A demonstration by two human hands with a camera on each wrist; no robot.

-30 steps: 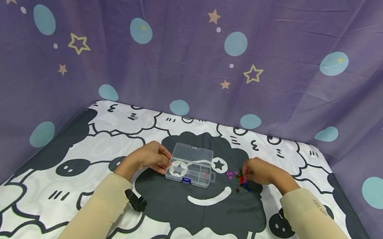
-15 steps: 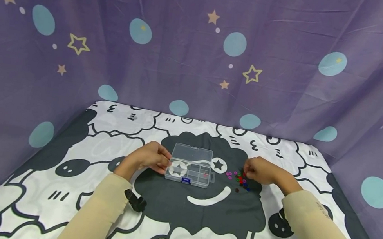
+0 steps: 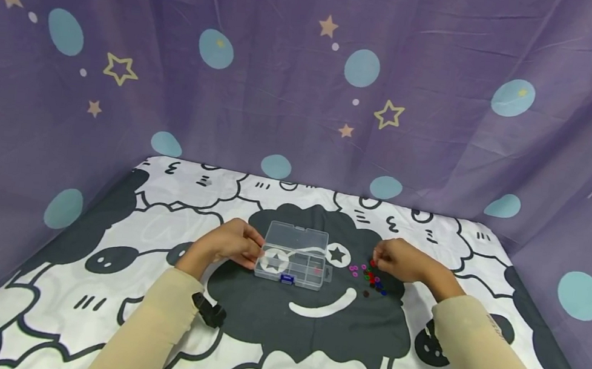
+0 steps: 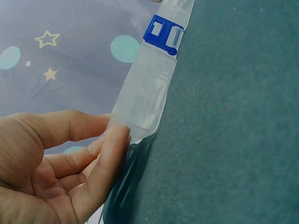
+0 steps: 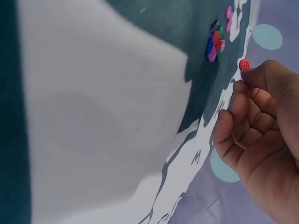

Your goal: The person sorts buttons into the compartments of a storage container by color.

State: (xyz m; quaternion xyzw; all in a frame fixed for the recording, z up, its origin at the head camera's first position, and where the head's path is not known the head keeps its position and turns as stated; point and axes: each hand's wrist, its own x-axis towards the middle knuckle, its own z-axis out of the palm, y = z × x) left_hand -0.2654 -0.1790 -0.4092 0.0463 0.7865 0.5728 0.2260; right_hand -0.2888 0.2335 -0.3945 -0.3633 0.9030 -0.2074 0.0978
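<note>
At the frame's centre, the left hand [image 3: 233, 242] grips the clear box [image 3: 303, 283] by its left end, best held steady. Centre-right, loose buttons [image 3: 371, 277] lie crowded, easily knocked. Just beyond, the right hand [image 3: 401, 261] pinches a red button [image 5: 244, 65], likely needing a firm fingertip hold. The open lid [image 3: 298, 238] could obstruct reaching from behind; purple curtain [image 3: 284, 98] fills the top.
</note>
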